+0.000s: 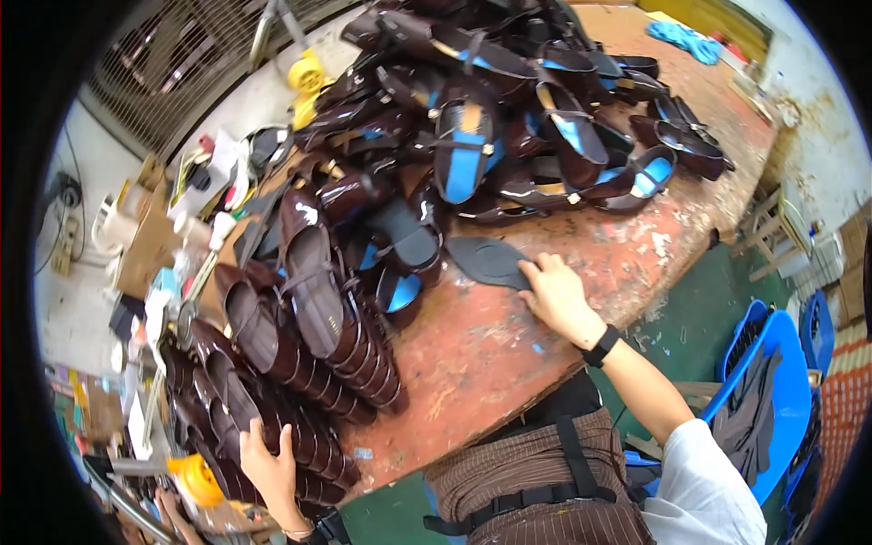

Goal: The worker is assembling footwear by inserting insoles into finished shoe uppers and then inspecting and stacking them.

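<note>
On the red work table (472, 354), my right hand (556, 292) grips one end of a dark grey shoe insole (489, 262), which lies flat or nearly so. A dark band circles that wrist. At the lower left, my left hand (269, 465) is against a stack of glossy dark brown flat shoes (238, 391), thumb and forefinger apart. Taller nested stacks of the same shoes (318, 300) stand beside it. Beyond the insole rises a big loose heap of strapped brown shoes (468, 150), several showing blue and tan inside.
A blue plastic bin (783, 391) with dark pieces stands on the green floor at right. Cardboard boxes (150, 232) and clutter line the left side. A yellow fitting (307, 74) is by the grille. A blue cloth (683, 41) lies at the far table end.
</note>
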Tool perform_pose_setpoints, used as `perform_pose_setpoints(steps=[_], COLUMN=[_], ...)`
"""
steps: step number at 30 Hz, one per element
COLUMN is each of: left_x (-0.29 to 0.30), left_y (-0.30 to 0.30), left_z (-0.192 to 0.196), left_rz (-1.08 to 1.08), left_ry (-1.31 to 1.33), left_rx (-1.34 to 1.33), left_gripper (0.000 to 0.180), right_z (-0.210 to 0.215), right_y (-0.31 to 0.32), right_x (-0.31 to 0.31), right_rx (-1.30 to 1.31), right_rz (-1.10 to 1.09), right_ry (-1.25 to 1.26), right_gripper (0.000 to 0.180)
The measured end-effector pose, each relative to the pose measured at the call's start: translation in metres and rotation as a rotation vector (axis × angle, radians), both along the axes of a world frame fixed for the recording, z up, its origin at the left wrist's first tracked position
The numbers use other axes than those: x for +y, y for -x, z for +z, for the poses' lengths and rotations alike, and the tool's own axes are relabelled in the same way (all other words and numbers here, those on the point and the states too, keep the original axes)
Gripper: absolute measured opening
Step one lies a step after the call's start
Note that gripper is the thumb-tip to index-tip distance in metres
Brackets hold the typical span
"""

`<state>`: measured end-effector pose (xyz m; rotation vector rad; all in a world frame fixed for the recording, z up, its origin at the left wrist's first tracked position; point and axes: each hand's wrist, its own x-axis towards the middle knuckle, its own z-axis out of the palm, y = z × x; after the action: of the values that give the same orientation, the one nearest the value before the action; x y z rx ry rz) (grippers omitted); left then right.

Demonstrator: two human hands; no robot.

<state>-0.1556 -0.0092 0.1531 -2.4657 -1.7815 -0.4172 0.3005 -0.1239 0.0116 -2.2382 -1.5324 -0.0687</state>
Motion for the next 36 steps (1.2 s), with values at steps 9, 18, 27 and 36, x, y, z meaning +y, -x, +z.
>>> perform_pose_setpoints(steps=[9,18,27,36], left_x=[-0.014,-0.022,-0.079,-0.051], left_y=[-0.085,-0.39,-0.542,-0.338], left_z=[0.028,-0.028,-0.065,0.026], left_rz=[-0.046,-1.153,-0.958,-0.941], left_ry=[-0.384,0.271,0.491,0.362], left_rx=[-0.045,-0.471,-0.695,-0.685], left_gripper=[0.061,0.044,0.086,0.06], right_z=[0.078,0.096,0.064,0.051], right_y=[0.014,0.002,0.029,-0.005], right_x=[-0.046,-0.186,-0.254,-0.219], right_rx=[0.574,1.593,1.66,1.94], right_rz=[0.074,0.041,-0.508,-0.266], right_ry=[-0.133,-0.877,-0.966,-1.227], right_gripper=[0.049,0.056,0.032,0.061])
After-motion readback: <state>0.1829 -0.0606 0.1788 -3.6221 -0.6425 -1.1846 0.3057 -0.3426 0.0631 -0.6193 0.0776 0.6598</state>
